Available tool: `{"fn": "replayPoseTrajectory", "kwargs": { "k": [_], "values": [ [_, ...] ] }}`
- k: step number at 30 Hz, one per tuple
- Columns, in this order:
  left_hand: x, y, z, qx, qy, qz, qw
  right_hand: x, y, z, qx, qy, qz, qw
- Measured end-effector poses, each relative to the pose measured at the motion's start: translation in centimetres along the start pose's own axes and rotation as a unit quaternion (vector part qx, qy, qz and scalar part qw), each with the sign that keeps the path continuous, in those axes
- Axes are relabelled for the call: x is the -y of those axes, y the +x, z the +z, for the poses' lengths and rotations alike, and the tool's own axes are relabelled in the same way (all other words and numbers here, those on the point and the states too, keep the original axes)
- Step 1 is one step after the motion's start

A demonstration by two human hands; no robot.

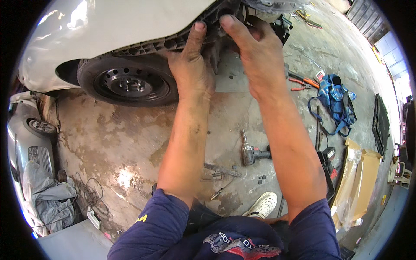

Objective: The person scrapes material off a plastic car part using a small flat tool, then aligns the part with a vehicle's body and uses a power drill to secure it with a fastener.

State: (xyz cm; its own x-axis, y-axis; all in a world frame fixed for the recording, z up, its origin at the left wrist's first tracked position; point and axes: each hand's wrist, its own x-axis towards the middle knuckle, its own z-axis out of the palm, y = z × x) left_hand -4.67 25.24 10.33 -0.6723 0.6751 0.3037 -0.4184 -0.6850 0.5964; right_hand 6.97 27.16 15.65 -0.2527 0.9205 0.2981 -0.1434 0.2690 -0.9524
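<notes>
Black ribbed strip (158, 47), lengthwise from lower left to upper right

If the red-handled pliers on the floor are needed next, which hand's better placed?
Right, probably. The right hand is up at the black trim, but the red-handled pliers lie to its right. The left hand is at the trim too and would have to reach past the right one.

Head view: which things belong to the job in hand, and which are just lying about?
Likely part of the job:
- left hand and right hand, up at the car's edge
- black ribbed strip along that edge
- white car panel above it

Apparently lying about:
- power tool, possibly for the job but untouched
- red-handled pliers
- blue bag
- cardboard
</notes>
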Motion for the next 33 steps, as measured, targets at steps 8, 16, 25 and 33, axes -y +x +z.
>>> {"fn": "replayPoseTrajectory", "kwargs": {
  "k": [8, 16, 25, 33],
  "values": [
    [-1.5, -1.1, 1.6, -0.067, 0.035, -0.029, 0.997, -1.6, 2.0, 2.7, -0.021, 0.124, -0.036, 0.991],
    [-1.1, -1.2, 1.1, -0.059, 0.086, -0.072, 0.992, -2.1, 1.0, -0.1, -0.012, 0.01, -0.016, 1.0],
    [-5.8, -7.1, -1.1, 0.007, 0.435, -0.012, 0.9, -10.6, -11.9, -14.6, 0.112, -0.216, 0.189, 0.951],
    [-7.8, -5.5, 0.7, 0.177, 0.812, 0.328, 0.449, -13.6, -13.6, -16.3, 0.182, -0.195, 0.254, 0.93]
  ]
}}
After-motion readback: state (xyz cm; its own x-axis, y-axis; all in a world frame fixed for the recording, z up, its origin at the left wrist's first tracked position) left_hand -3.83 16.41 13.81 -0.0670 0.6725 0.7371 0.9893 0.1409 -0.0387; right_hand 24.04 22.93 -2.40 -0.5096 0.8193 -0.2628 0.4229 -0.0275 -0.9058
